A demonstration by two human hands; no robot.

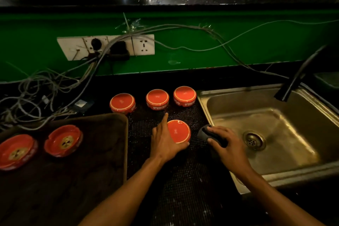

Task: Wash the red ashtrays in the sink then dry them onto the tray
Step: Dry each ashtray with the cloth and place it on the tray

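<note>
My left hand (pixel 166 139) grips an upside-down red ashtray (pixel 180 131) on the black mesh mat, thumb at its near rim and index finger stretched along its far-left side. My right hand (pixel 226 146) holds a dark cloth (pixel 205 132) beside the sink's left rim. Three more red ashtrays (pixel 122 102) (pixel 157 98) (pixel 185 95) sit upside down in a row behind. Two red ashtrays (pixel 63 140) (pixel 16 151) lie right side up on the dark tray (pixel 88 170) at the left. The steel sink (pixel 266 134) at the right holds no dishes.
A black faucet (pixel 297 79) leans over the sink's far right corner. A tangle of grey cables (pixel 36 97) lies on the counter at the back left, running up to a white socket strip (pixel 106 46) on the green wall.
</note>
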